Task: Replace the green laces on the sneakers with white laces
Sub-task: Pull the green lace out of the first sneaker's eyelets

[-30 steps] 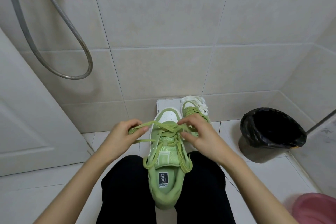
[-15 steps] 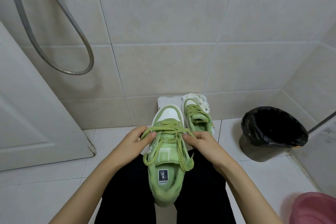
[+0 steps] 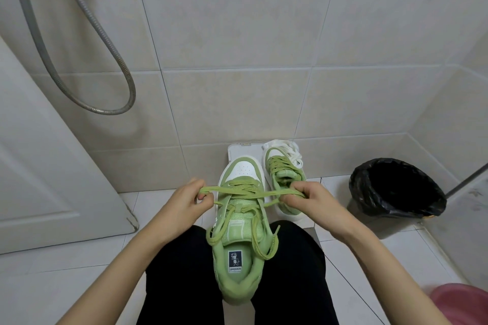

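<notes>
Left grip and right grip bare, forearms bare, plain black trousers

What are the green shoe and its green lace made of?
The green low-top sneaker looks like matte, fuzzy suede, probably, with a smooth white leather-like toe panel dotted with holes. Its flat green lace looks like woven cloth: dull, limp, bending where pulled.

Left hand and right hand, held apart, each pinch the green lace.
</notes>
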Tool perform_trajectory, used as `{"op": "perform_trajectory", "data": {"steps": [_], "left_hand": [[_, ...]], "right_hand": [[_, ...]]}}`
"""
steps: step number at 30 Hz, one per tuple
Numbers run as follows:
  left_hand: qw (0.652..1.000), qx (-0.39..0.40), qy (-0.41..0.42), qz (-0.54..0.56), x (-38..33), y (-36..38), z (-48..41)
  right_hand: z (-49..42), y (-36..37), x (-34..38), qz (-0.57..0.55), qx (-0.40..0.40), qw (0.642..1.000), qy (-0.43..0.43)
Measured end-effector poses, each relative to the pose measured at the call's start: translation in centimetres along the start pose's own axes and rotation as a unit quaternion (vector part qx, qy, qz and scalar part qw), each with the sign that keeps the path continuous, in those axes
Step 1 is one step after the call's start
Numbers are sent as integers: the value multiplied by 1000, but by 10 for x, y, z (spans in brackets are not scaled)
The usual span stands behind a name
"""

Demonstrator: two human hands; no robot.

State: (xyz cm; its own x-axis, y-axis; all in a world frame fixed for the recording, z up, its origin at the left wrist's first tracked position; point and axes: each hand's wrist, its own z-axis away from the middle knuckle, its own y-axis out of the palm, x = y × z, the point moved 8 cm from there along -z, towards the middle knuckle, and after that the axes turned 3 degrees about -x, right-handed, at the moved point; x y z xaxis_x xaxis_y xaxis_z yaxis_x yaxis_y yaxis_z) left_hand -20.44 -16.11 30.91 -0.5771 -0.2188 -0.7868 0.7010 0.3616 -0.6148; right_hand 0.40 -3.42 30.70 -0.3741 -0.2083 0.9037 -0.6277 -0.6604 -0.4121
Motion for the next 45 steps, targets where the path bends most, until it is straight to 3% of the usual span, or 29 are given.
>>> {"op": "perform_trajectory", "data": {"steps": [4, 7, 10, 16, 18, 20, 22, 25, 27, 28, 35, 39, 42, 45], "left_hand": [[980, 30, -24, 197, -8, 13, 12], [964, -49, -35, 260, -16, 17, 7], [940, -105, -78, 315, -10, 18, 5], [908, -77, -44, 409, -11, 25, 1], [914, -51, -18, 402, -21, 26, -4], [930, -22, 3, 366, -29, 25, -9], [940, -17, -5, 342, -24, 16, -12], [977, -16, -3, 215, -7, -5, -13], [996, -6, 38, 85, -4, -14, -13], [997, -8, 58, 47, -6, -16, -12], [998, 33, 48, -24, -10, 8, 1], [995, 45, -4, -90, -6, 18, 1], [997, 63, -28, 20, -7, 28, 2], [994, 27, -56, 94, 9, 14, 2]], "right_hand": [[5, 24, 13, -224, 57, 971, -53], [-3, 39, 11, -384, -29, 923, -15], [-7, 39, -6, -403, -158, 897, 86], [-4, 46, -6, -506, -158, 844, 81], [-6, 47, 2, -460, -133, 877, 37], [-6, 41, 12, -332, -115, 936, -20], [-4, 29, 15, -207, -113, 971, -38], [-3, 6, 16, 16, -109, 991, -78], [-5, 2, 19, 186, -80, 974, -104], [-7, 1, 19, 213, -70, 969, -108], [-5, 31, 9, 141, 33, 987, -63], [-4, 39, 7, 21, 22, 999, -33], [-3, 51, 6, -80, 21, 996, -22], [0, 45, -4, -145, 10, 989, 4]]}}
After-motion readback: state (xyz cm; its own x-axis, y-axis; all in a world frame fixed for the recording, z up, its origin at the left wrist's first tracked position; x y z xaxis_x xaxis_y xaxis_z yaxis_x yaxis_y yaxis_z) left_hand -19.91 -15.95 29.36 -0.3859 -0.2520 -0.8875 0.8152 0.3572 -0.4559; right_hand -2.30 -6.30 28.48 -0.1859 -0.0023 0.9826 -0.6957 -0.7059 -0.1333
